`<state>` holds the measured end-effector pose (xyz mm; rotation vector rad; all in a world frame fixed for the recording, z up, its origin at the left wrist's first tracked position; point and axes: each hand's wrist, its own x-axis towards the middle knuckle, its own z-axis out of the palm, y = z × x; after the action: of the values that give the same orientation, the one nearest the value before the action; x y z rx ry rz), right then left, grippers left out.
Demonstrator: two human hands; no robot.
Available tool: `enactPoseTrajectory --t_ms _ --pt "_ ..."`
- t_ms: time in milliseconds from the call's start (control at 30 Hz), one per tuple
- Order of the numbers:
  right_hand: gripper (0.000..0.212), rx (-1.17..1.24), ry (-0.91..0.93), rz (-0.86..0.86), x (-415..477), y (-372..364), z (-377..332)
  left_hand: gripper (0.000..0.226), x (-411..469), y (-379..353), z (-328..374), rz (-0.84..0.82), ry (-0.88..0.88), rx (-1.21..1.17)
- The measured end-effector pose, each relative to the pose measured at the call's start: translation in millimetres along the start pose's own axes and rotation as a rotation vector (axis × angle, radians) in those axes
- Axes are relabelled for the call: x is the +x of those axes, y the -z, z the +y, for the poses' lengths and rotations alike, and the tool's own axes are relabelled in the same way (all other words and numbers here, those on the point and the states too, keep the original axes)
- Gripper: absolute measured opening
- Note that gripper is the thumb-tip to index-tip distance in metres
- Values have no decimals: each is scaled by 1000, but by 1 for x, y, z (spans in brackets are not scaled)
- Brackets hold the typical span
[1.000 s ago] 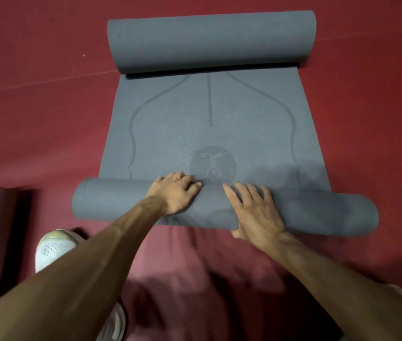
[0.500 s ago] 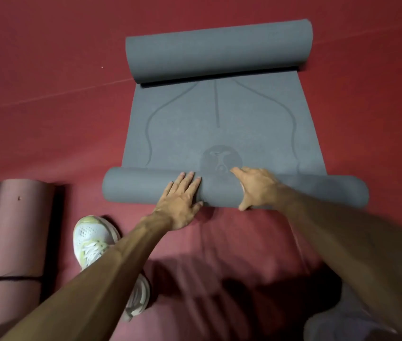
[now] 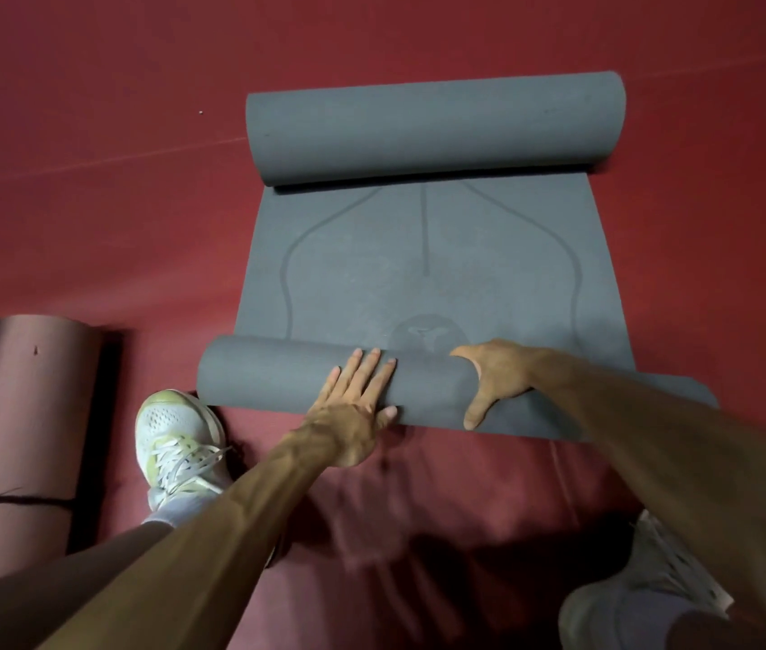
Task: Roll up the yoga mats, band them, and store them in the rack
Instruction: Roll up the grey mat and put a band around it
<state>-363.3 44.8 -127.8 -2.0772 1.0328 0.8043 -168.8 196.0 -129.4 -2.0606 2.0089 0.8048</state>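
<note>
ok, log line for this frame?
phase: roll-up | left hand: flat on near roll of grey yoga mat | right hand: wraps same roll | pink mat: rolled, banded

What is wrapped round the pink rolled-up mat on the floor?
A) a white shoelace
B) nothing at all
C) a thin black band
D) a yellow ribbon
C: a thin black band runs across the pink rolled mat lying at the left edge of the head view.
</note>
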Motion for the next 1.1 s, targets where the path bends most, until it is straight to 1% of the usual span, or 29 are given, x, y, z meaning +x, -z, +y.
enactPoseTrajectory --t_ms 33,100,200,267,367,467,500,633,767,833,933,1033,1100 --pt "122 0 -1 1 2 -2 2 67 3 1 -1 -32 15 38" --pt "121 -57 20 24 3 -5 4 69 9 3 1 -58 34 95" --pt "114 -185 79 161 -1 -8 6 69 24 6 5 -30 73 126" --pt "111 -271 95 283 -5 -13 6 67 36 11 4 -15 71 134" --pt "109 -359 127 510 -6 -27 8 65 52 19 -3 -3 32 144" --pt "115 -389 134 729 -7 -40 7 62 64 28 -10 -15 4 147" --pt "119 -395 120 757 -6 -45 7 61 68 32 -10 -20 -6 151" --pt "135 -411 31 712 -4 -58 10 58 87 46 -14 -1 -44 180" --pt "140 -404 -75 699 7 -55 11 65 111 55 -24 28 -26 87" --pt "140 -397 -131 688 18 -49 10 62 122 57 -27 32 -24 66" --pt "133 -386 -162 663 27 -33 12 58 134 61 -27 56 -11 99" --pt "119 -378 -97 635 28 -12 14 54 138 60 -24 140 24 143" --pt "116 -349 -71 607 26 -3 15 52 138 59 -20 190 56 155"
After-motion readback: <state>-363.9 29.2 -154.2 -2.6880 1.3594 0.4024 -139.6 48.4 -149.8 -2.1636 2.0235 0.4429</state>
